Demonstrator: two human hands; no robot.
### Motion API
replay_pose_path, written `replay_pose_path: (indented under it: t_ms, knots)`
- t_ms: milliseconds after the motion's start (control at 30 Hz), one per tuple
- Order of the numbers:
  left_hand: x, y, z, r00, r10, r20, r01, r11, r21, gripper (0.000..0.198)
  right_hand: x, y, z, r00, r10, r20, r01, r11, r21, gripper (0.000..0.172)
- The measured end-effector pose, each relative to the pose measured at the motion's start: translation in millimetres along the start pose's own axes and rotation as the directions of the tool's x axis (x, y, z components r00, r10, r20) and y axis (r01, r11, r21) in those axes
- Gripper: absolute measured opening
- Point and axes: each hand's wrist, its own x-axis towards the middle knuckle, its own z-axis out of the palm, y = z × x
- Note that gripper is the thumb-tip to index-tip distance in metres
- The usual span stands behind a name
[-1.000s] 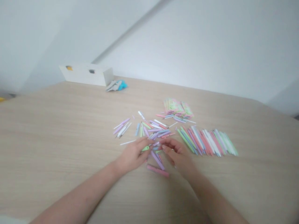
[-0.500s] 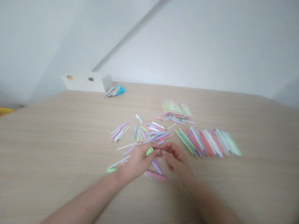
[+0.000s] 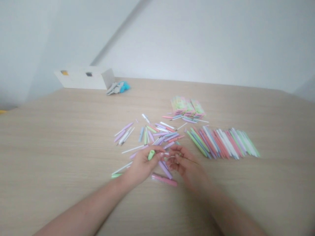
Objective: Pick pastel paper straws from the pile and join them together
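My left hand (image 3: 140,167) is closed around a light green hollow pen barrel (image 3: 151,155), its open end sticking up between thumb and forefinger. A small pale, shiny piece (image 3: 166,153) shows at those fingertips, too blurred to name. My right hand (image 3: 190,168) faces it with curled fingers, close to the left fingertips; what it holds, if anything, is hidden. Under and around both hands lie loose pen parts: a purple barrel (image 3: 165,170), a pink barrel (image 3: 164,179), and thin white refills (image 3: 133,151).
To the right, several pens in mixed colours lie side by side in a slanted row (image 3: 222,143). Behind the loose parts are stacked small printed packs (image 3: 185,106). A white box (image 3: 82,78) and a crumpled grey-blue item (image 3: 119,88) sit at the back left of the wooden table (image 3: 73,131).
The view has tilted, so the table sits slightly higher in the picture. My right fingers have drawn a little apart from the left fingertips. The green barrel stays in my left hand.
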Motion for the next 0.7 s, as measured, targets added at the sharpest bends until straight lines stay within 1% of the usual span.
replay_pose_path:
  t_ms: [100, 200, 267, 367, 467, 567, 700]
  knots:
    - [1.6, -0.8, -0.7, 1.0, -0.009, -0.024, 0.009, 1.0, -0.003, 0.024, -2.2, -3.3, 2.0, 1.0, 0.031, -0.003, -0.031, 0.996, -0.081, 0.019]
    - [2.5, -1.0, -1.3, 1.0, -0.021, -0.022, 0.021, 1.0, -0.002, 0.024, -5.9, -7.0, 5.9, 0.997, 0.052, -0.048, -0.06, 0.984, -0.166, 0.017]
    - [2.7, -1.1, -1.4, 0.999, -0.024, -0.021, 0.024, 1.0, 0.013, 0.024, -7.7, -8.0, 8.2, 0.994, 0.075, -0.084, -0.088, 0.982, -0.165, 0.017]
    - [2.7, -0.4, -1.7, 0.999, -0.022, -0.026, 0.023, 0.999, 0.035, 0.022, -7.4, -6.0, 8.8, 0.991, 0.088, -0.103, -0.098, 0.989, -0.106, 0.013]
    - [2.6, 1.1, -2.4, 0.999, -0.029, -0.019, 0.029, 0.999, 0.025, 0.023, -3.1, -0.9, 5.2, 0.993, 0.093, -0.072, -0.1, 0.99, -0.095, 0.022]
    - [2.5, 2.3, -3.3, 0.999, -0.048, 0.005, 0.048, 0.999, -0.01, 0.025, 0.9, 2.4, 1.5, 0.998, 0.058, -0.037, -0.063, 0.988, -0.142, 0.025]
    - [2.2, 1.9, -3.9, 0.994, -0.108, 0.036, 0.11, 0.991, -0.073, 0.029, -0.9, -0.2, 3.4, 0.998, -0.067, 0.006, 0.066, 0.965, -0.254, 0.022]
